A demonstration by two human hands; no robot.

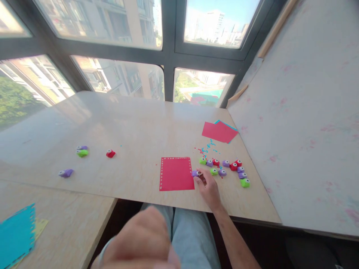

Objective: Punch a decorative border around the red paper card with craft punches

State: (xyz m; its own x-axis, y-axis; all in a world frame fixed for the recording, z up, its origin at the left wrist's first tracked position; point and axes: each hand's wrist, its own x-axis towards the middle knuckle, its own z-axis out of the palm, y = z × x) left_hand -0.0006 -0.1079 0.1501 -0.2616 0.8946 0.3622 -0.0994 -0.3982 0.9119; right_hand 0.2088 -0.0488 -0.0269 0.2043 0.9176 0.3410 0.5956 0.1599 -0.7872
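A red paper square [176,173] with small holes punched along its edges lies near the table's front edge. My right hand [209,190] rests on the table at its right edge, fingertips on a small purple craft punch [195,173]. My left hand [140,243] is raised close to the camera, blurred, below the table edge; whether it holds anything cannot be told. Several small green, purple and red punches [224,168] lie just right of my right hand.
Red and blue paper sheets [219,131] lie at the back right, with paper bits [207,147] scattered in front. More punches [82,151] [110,153] [66,173] sit at the left. A blue punched sheet [17,235] lies on the lower left table. Windows run behind; a wall stands right.
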